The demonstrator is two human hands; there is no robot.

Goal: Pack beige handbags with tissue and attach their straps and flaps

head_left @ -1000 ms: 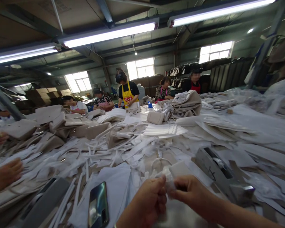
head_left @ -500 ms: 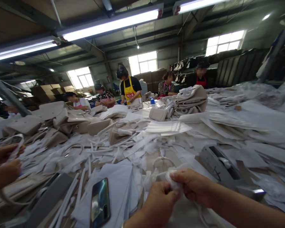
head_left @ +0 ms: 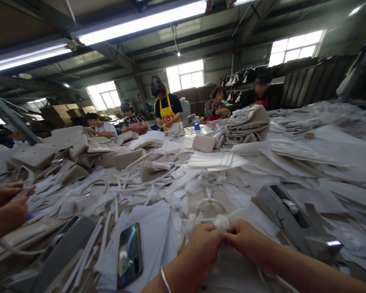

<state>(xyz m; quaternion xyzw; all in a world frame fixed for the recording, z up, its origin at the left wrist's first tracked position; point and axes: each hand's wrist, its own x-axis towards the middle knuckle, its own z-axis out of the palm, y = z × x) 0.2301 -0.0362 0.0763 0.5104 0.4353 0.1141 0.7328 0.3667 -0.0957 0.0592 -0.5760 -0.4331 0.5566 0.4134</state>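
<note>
My left hand (head_left: 203,244) and my right hand (head_left: 246,237) meet at the lower middle, fingertips pinched together. Both are closed on a bunched piece of thin white wrapping (head_left: 222,222); it sits at the upper edge of a pale bag (head_left: 234,268) below the hands. My fingers hide part of the wrapping, and I cannot tell how it is fastened. Just beyond, a light curved bag handle (head_left: 212,200) with a small metal fitting rises from a beige surface. A bangle (head_left: 165,279) circles my left wrist.
A phone (head_left: 129,256) lies on white sheets (head_left: 154,224) left of my hands. Grey tape dispensers flank me, one right (head_left: 288,215), one left (head_left: 64,256). Beige bags (head_left: 67,138) and white scraps cover the table. A co-worker's hands (head_left: 9,207) hold a strap at left; several people work opposite.
My right hand has shifted slightly down and turned, its fingers now lower on the wrapping beside my left. My left hand moved slightly up, baring the bangle. The view tilted slightly.
</note>
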